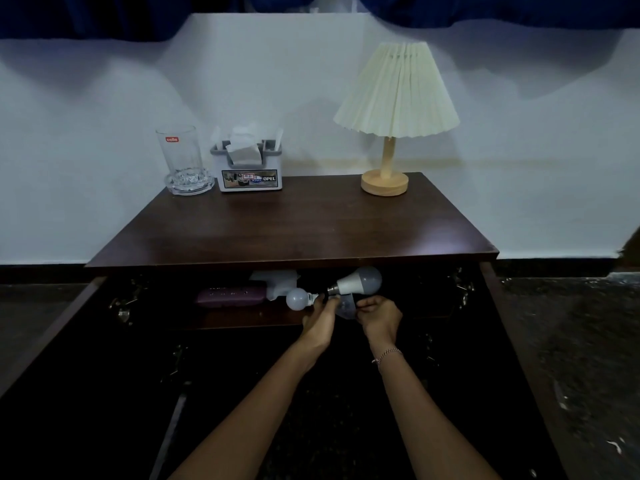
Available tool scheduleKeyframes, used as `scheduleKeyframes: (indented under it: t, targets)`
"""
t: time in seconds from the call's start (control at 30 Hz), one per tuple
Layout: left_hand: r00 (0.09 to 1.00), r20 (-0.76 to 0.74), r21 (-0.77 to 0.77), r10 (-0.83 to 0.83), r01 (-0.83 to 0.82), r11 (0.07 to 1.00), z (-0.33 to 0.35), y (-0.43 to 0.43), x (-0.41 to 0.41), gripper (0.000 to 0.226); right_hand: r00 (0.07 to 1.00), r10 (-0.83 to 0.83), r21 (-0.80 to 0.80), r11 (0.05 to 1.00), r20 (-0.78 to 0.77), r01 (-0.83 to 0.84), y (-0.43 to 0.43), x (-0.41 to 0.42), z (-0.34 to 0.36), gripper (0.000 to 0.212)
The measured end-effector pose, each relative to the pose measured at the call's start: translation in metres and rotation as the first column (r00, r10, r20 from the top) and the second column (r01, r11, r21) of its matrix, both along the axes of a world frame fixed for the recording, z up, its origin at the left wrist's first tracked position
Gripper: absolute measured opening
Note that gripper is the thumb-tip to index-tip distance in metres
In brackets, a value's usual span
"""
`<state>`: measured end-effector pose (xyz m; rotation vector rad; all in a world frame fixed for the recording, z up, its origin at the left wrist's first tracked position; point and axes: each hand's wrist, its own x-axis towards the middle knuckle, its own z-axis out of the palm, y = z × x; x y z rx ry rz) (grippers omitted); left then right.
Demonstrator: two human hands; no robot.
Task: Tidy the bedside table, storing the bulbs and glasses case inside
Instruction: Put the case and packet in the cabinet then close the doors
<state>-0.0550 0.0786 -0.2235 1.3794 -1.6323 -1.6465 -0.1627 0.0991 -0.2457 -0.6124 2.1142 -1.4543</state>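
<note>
Head view, bedside table [291, 220] shelf, bulbs [360, 280], glasses case [230, 296]

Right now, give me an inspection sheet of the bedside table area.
Surface: dark wooden tabletop, middle bare.
Job's things: purple glasses case and two bulbs on the inside shelf; a third bulb between the hands.
Clutter: glass, tissue holder, lamp along the back edge; white object behind the case.
Grippers: left hand and right hand both at the third bulb.
Cables: nothing seen.
Surroundings: white wall, doors open.
</note>
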Motion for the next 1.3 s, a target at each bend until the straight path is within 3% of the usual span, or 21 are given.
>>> scheduleKeyframes:
  t: [0.13, 0.3, 0.53, 0.73, 0.9, 1.07, 1.3]
  targets:
    - [1.000, -0.022, 0.030, 0.008, -0.007, 1.000, 0.001, -0.003, -0.004, 0.052, 1.000, 0.006, -0.004, 1.000, 0.005, -0.006, -0.005, 0.001, -0.004, 0.023]
    - [0.990, -0.131, 0.102, 0.053, -0.039, 0.994, 0.002, -0.004, -0.007, 0.059, 1.000, -0.014, -0.011, 1.000, -0.017, 0.014, -0.007, 0.001, -0.003, 0.014]
    - [0.960, -0.277, 0.107, -0.036, 0.068, 0.992, 0.014, -0.001, -0.004, 0.060, 0.999, -0.043, -0.036, 0.998, 0.017, 0.044, -0.002, 0.005, 0.001, 0.012]
    - [0.954, -0.277, 0.124, -0.112, 0.151, 0.981, 0.025, 0.009, 0.010, 0.061, 0.996, 0.056, -0.035, 0.998, -0.066, -0.059, 0.018, 0.007, 0.008, 0.022]
    - [0.958, -0.255, 0.123, -0.135, 0.170, 0.978, 0.025, 0.018, 0.028, 0.057, 0.999, -0.037, -0.035, 0.999, 0.029, 0.038, 0.021, 0.016, 0.014, 0.016]
    - [0.965, -0.231, 0.091, -0.120, 0.144, 0.985, 0.037, 0.023, 0.052, 0.052, 0.999, -0.035, -0.058, 0.998, 0.023, 0.036, 0.035, 0.023, 0.023, 0.026]
    - [0.985, -0.133, -0.012, -0.113, 0.112, 0.994, 0.072, 0.024, 0.069, 0.052, 0.991, 0.017, -0.064, 0.998, -0.133, -0.026, 0.062, 0.040, 0.067, 0.018]
